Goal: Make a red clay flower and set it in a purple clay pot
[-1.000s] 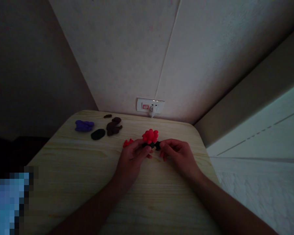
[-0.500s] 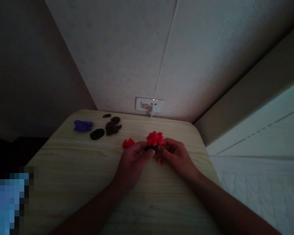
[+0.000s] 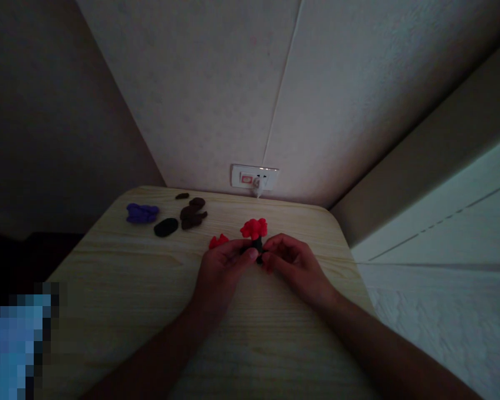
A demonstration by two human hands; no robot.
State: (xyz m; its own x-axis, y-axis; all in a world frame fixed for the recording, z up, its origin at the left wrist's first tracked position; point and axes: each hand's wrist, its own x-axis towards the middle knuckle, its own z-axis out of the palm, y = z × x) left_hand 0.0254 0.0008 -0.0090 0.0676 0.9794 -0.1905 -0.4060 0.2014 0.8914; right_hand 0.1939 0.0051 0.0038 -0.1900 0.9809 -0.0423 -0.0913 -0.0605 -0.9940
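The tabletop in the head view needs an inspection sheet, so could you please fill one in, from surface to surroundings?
Surface: wood-grained tabletop with rounded far corners.
Job's things: red-topped black piece, held with the red part uppermost.
Clutter: purple piece, black oval, brown lumps and small dark piece toward the far left; red piece just beyond the left hand.
Hands: left fingers on the black part; right hand at its lower right, exact grip hidden.
Cables: pale item at the wall outlet, perhaps a plug; no cord made out for certain.
Surroundings: wall ahead, pale panel at right, pixelated blue area lower left.
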